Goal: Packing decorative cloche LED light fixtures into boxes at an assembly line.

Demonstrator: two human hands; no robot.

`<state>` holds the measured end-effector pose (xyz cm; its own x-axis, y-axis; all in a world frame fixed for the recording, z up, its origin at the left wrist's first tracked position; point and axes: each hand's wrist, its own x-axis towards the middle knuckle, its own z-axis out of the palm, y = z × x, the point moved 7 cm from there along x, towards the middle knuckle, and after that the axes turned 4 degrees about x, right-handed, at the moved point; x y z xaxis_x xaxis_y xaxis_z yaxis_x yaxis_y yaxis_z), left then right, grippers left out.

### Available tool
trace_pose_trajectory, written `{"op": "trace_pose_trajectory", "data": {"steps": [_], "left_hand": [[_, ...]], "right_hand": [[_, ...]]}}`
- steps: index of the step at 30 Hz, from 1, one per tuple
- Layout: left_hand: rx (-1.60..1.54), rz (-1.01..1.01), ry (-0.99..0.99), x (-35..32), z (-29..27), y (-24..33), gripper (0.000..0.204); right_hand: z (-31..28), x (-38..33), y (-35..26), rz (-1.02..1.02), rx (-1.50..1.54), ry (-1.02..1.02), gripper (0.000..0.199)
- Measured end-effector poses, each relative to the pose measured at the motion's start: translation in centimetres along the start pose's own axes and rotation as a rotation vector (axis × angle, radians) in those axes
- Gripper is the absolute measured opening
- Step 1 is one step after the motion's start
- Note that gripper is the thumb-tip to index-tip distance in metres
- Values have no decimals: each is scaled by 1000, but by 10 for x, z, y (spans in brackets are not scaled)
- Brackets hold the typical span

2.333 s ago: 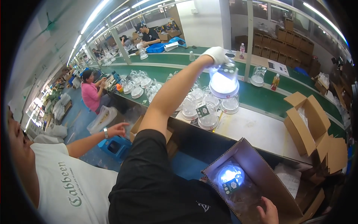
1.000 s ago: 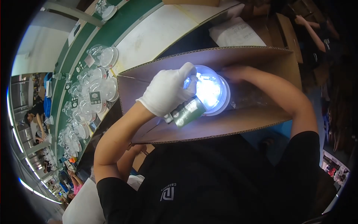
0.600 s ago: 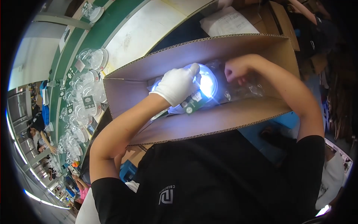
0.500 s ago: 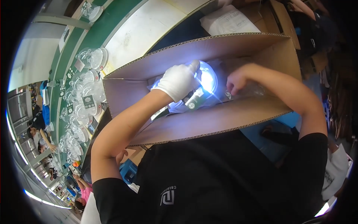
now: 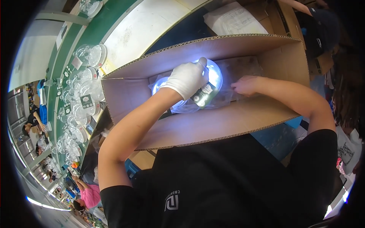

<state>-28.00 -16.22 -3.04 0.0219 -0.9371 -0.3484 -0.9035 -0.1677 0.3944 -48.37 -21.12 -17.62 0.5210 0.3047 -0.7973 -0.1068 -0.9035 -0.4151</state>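
My left hand [image 5: 187,79], in a white glove, grips the rim of a brightly lit round lamp [image 5: 215,74] inside an open cardboard box [image 5: 213,131]. A dark green and white tag [image 5: 205,95] hangs beside the lamp, just under the glove. Around and below it lies crinkled clear plastic bag [image 5: 222,99]. My bare right hand [image 5: 247,86] is to the right of the lamp, its fingers bunched at the bag's edge. Another glowing round piece [image 5: 159,86] shows partly behind my left wrist; the glove hides the rest.
Several clear plastic lamps [image 5: 81,102] with round bases and tags stand along a green conveyor [image 5: 108,28] at left. White packing sheets [image 5: 235,21] lie beyond the box. A person in pink [image 5: 90,195] sits at lower left; another person's arm [image 5: 296,5] shows at upper right.
My right hand has turned, its fingers now pointing left toward the lamp instead of down. The lamp and my left hand have shifted slightly right, and the tag faces up more plainly.
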Motion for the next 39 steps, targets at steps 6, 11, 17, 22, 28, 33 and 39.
{"op": "trace_pose_trajectory", "data": {"steps": [6, 11, 17, 22, 28, 33, 39], "left_hand": [[-20, 42, 19, -1, 6, 4, 25], [-55, 136, 24, -16, 20, 16, 26], [30, 171, 70, -36, 31, 41, 26], [77, 250, 60, -31, 31, 57, 24], [91, 295, 19, -29, 40, 60, 24], [40, 213, 28, -16, 36, 50, 24], [34, 82, -19, 2, 28, 24, 27]], "right_hand": [[-8, -31, -15, 69, -13, -97, 29], [-24, -9, 9, 167, 231, -301, 30], [-76, 1, 39, 210, 282, 480, 34], [-66, 17, 68, 243, 114, 570, 50], [-89, -18, 52, 137, 1138, 221, 69], [-96, -35, 48, 86, 888, 320, 72], [-111, -44, 31, -16, 550, 485, 63]]}}
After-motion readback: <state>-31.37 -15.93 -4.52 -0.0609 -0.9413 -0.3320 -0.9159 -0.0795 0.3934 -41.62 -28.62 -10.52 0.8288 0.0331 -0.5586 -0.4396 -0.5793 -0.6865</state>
